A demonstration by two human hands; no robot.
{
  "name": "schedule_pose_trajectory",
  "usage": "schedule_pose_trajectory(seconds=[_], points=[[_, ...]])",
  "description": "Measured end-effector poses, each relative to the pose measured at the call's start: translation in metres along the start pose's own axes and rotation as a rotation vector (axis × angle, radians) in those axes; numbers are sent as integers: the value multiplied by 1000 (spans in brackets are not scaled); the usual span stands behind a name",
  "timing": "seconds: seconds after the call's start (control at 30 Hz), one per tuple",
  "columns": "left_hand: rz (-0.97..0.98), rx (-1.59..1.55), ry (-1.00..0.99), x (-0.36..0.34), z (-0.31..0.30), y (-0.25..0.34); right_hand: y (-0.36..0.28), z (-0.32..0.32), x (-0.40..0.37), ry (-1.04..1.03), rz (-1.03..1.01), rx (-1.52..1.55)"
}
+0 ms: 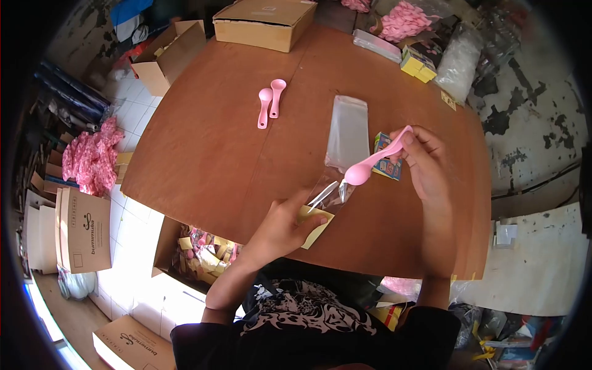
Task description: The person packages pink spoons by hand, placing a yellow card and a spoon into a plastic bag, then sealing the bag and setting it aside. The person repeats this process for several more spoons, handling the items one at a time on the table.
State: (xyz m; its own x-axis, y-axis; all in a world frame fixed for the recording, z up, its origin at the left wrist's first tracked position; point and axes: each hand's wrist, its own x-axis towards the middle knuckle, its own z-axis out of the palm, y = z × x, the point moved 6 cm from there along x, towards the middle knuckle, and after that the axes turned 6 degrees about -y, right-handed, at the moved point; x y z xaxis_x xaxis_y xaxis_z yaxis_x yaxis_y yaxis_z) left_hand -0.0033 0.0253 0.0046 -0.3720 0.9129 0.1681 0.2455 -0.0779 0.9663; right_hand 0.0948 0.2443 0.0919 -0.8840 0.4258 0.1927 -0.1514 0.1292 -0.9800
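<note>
My left hand is closed on a yellow card and a clear plastic bag near the table's front edge. The bag's opening faces away from me. My right hand pinches the handle of a pink spoon, whose bowl hangs just over the bag's opening. Behind them lies a stack of clear bags, with a stack of printed cards to its right, partly behind the spoon. Two more pink spoons lie side by side farther left on the brown table.
A closed cardboard box stands at the table's far edge. Pink items in plastic, yellow boxes and a clear roll are at the far right. An open carton of packed items sits below the left front edge.
</note>
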Motion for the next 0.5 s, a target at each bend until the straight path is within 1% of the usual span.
schedule_pose_trajectory(seconds=[0.03, 0.07, 0.1, 0.13, 0.2, 0.27, 0.3, 0.33, 0.4, 0.47, 0.5], points=[[20, -22, -11, 2, 5, 7, 2, 1, 0, -37, 5, -23], [40, -43, -19, 3, 8, 11, 4, 1, -2, -29, 2, -22], [41, -40, -25, 3, 10, 12, 9, 1, -3, -21, 51, -18], [28, 0, -44, 3, 11, 12, 15, 2, -4, -16, 100, -14], [15, 42, -59, 5, 14, 10, 20, 9, -6, -52, 95, 5], [111, 66, -14, 8, 16, 13, 22, 22, -12, -69, 111, -51], [110, 67, -14, 9, 16, 14, 21, 28, -13, -86, 90, -65], [99, 30, -20, 10, 17, 14, 22, 35, -15, -86, 90, -64], [89, -7, -27, 11, 20, 16, 23, 45, -20, -70, 73, 31], [43, -140, -9, 12, 20, 15, 24, 48, -23, -98, 50, 2], [44, -141, -8, 12, 19, 16, 25, 51, -25, -130, 63, 0]])
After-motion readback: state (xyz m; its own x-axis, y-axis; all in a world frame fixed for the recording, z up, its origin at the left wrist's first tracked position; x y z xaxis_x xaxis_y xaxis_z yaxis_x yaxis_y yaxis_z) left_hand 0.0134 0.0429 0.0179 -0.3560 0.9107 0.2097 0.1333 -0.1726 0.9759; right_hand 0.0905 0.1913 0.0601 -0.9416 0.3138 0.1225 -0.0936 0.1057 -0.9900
